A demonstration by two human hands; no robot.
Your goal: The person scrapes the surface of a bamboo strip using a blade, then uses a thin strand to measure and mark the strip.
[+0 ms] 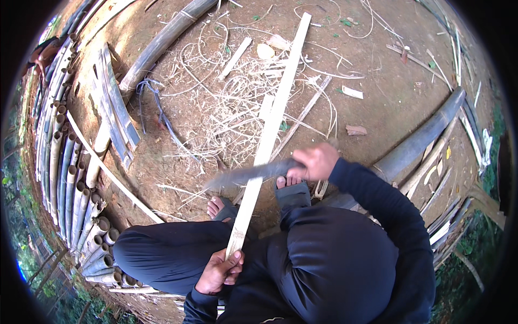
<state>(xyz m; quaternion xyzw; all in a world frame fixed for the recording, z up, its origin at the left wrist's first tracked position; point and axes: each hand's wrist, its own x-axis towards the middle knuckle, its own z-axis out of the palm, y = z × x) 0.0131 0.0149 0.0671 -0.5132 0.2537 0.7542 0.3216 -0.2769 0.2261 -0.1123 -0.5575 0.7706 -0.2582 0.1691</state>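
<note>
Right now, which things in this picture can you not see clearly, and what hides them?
- Blade, head view: smeared by motion blur, so its edge and its contact with the bamboo strip are unclear.
- Knife handle: hidden inside the right hand.
- Strip's near end: covered by the left hand.
- Bamboo poles at left: bent and cut off by the fisheye rim.

No packages, labels, signs or screens show anywhere in this view (only bare earth, wood and plants fill it).
</note>
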